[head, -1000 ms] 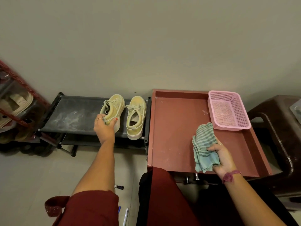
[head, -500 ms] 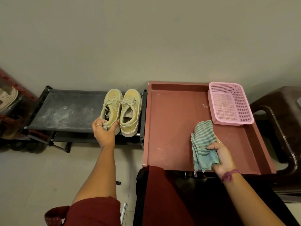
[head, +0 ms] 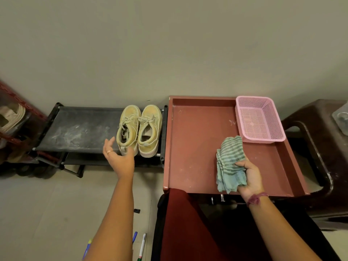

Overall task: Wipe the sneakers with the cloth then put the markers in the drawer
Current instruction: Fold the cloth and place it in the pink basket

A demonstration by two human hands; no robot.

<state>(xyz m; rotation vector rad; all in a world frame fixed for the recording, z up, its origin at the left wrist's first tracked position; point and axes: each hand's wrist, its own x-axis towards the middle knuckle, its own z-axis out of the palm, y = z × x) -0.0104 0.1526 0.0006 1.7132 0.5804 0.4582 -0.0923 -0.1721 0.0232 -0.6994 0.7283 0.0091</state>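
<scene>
Against the wall, sneakers now sit paired on the rack; left hand has let go, open. Right hand grips cloth over the drawer. Markers await on the floor.

A pair of pale yellow lace-up sneakers is seen side by side, touching, at the right end of a black shelf, toes pointed toward the wall and heels toward the viewer; both stand upright on their soles. A green-and-white striped cloth is seen crumpled and gripped at its right edge, hanging loosely over the reddish-brown drawer, which is pulled open. The drawer is shallow, with raised edges. Several markers are seen lying on the pale floor at the bottom of the view, partly hidden; a white one and blue ones can be made out.
</scene>
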